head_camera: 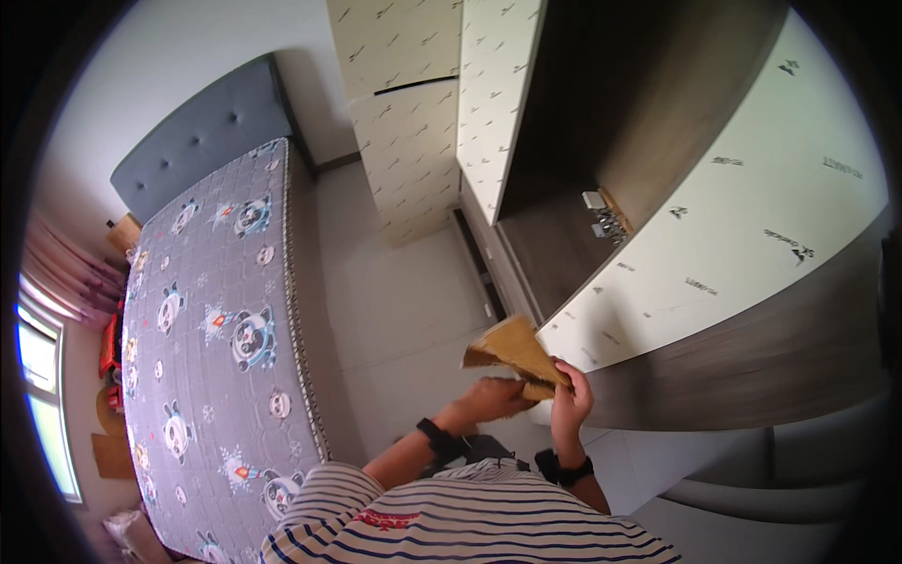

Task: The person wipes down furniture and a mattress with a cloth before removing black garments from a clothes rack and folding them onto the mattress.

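Observation:
Both my hands hold a brown-yellow cloth (518,349) in front of my body. My left hand (492,405) is closed on its lower left part, with the fingers partly hidden by the cloth. My right hand (574,395) grips the right end, thumb and fingers around it. The cloth is bunched between the hands and spreads out above them. Beyond it stands a cabinet whose white side panel (676,261) bears printed marks. On the dark cabinet shelf (546,247) lies a small pile of metal hardware (607,224) beside a white box (592,200).
To the left is a bed with a panda-patterned mattress (211,331) and a grey padded headboard (204,134). Film-covered cabinet doors (412,155) stand at the back. Tiled floor (394,317) runs between bed and cabinet. A curtain (63,275) hangs by a window at far left.

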Tool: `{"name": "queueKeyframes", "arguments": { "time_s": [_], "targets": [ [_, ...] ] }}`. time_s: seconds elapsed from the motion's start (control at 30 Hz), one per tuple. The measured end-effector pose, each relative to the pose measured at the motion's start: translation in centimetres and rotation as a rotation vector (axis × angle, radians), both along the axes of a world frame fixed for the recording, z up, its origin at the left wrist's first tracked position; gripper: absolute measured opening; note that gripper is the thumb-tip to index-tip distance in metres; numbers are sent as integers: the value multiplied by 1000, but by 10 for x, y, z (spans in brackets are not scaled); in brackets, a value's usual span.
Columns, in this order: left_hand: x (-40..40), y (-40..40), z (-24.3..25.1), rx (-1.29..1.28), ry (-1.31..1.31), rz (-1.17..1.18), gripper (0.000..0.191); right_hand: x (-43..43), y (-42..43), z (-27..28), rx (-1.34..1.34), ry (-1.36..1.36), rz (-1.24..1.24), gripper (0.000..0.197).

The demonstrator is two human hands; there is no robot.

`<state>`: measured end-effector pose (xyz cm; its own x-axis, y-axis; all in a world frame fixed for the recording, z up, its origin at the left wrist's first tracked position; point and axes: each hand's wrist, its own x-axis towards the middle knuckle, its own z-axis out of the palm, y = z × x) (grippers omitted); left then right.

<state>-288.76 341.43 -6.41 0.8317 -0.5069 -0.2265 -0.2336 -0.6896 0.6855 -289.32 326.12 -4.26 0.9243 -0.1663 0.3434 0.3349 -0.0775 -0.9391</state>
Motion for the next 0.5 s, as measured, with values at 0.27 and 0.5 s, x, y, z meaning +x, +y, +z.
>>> {"name": "queueKeyframes", "arguments": {
  "time_s": [0.27,0.5],
  "targets": [
    [-68,196,5,-363,24,245,40,-21,196,14,-163,32,582,40],
    [-225,383,-75,-359,144,978,57,-76,375,-64,-152,495,1061,33]
  ]
}}
